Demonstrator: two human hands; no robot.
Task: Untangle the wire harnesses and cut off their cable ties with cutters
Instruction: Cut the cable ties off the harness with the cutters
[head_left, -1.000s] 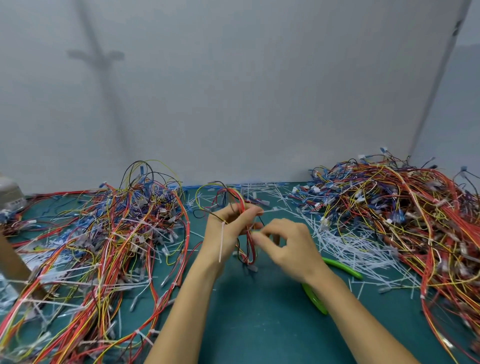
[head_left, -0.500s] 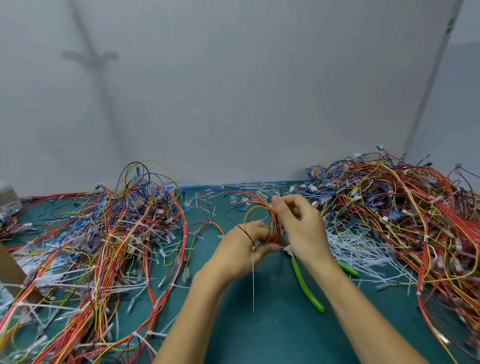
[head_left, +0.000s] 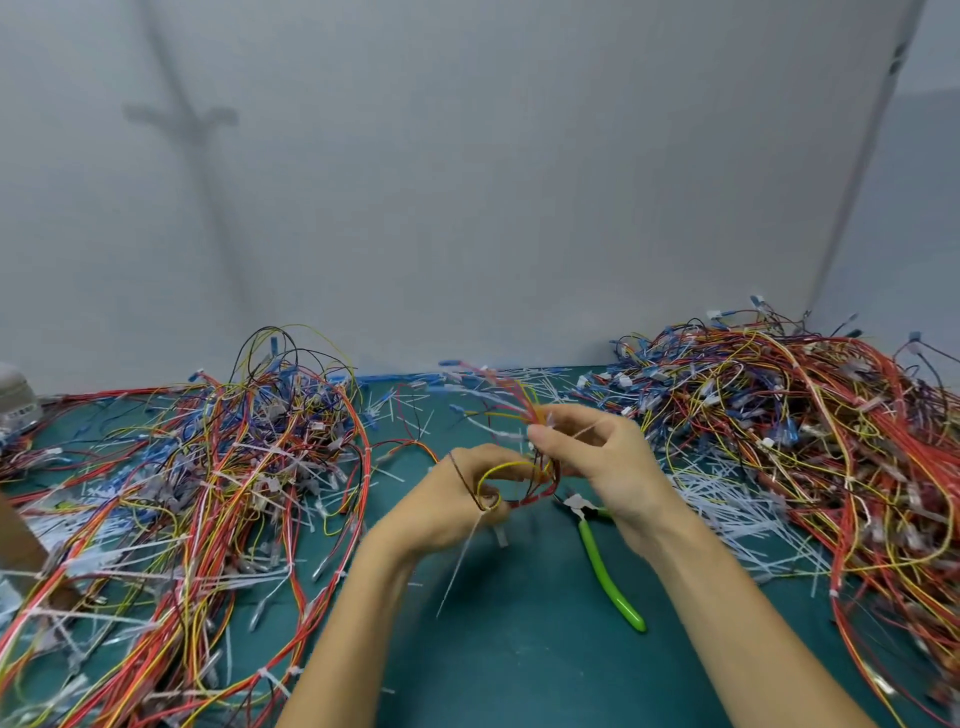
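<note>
Right now both of your hands are raised over the middle of the worktop (head_left: 519, 670), holding one small wire harness (head_left: 537, 470) between them. Your left hand (head_left: 447, 506) has its fingers curled round the lower loop, where yellow and dark strands circle close to the knuckles. A white cable tie (head_left: 460, 566) hangs from that grip, its long thin tail slanting down toward you. Your right hand (head_left: 597, 462) pinches the upper strands between thumb and fingertips, and red, yellow and blue-tipped leads fan out above it and to its left. Blur hides exactly how the strands cross between the two grips.

The cutters (head_left: 605, 566) lie flat on the worktop just beside your right wrist, their green handles pointing toward you and their nose toward the harness; neither hand touches them.

To your left sprawls a tangled left heap (head_left: 182, 493) of red, yellow, blue and black harnesses, many with white ties on them. A fuller right heap (head_left: 805, 431) sits against the grey panel (head_left: 467, 182) behind the worktop. Loose white offcuts (head_left: 727, 509) are strewn between the right heap and the cutters, and more lie along the back edge. At the far left edge a grey device (head_left: 15, 395) and a brown cardboard piece (head_left: 15, 535) are partly out of view.
</note>
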